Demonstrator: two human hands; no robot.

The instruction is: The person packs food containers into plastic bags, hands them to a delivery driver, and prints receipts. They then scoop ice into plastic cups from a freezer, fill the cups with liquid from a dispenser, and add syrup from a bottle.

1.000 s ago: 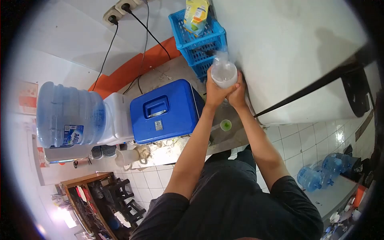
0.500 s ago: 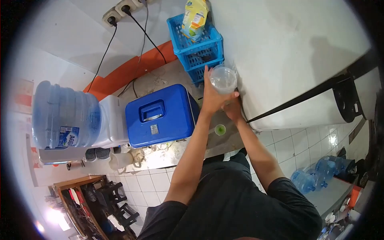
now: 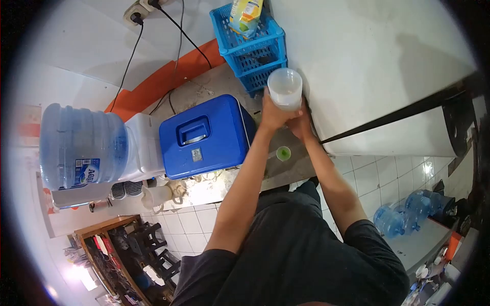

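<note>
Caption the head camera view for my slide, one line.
Left hand and right hand hold a translucent container near a blue-lidded box and a small cup of something green.

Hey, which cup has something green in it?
The small cup on the counter; the larger cup, held in the left hand, shows no green.

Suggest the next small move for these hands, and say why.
Probably lower the translucent container to the bare counter beside the small cup. The left hand is wrapped around the container and the right hand is up against it, so neither looks free; the small cup, with something green inside, stands close by.
</note>
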